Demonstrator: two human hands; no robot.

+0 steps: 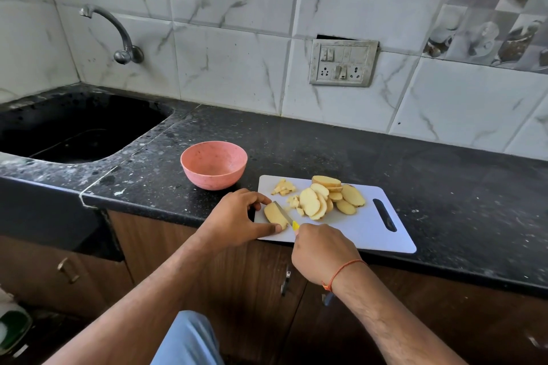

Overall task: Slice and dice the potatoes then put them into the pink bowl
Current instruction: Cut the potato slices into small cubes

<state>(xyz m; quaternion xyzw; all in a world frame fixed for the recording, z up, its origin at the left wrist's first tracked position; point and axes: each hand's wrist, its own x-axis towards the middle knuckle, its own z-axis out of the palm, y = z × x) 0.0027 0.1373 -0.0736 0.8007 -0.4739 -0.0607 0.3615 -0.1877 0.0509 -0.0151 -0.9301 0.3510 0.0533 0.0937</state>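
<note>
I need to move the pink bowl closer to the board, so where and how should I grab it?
Take the pink bowl by its rim, from above on the near side: it stands upright, open and empty, and its round walls taper downward, giving little purchase.

Soft daylight, sharp, wide-angle edge distortion

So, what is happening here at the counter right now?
A person is cutting potatoes on a white cutting board. The left hand holds one potato slice flat on the board, and the right hand grips a knife whose blade lies across that slice. A pile of potato slices and a few diced pieces lie further back on the board. The pink bowl stands on the counter beside the board, with no potato in it yet.
</note>
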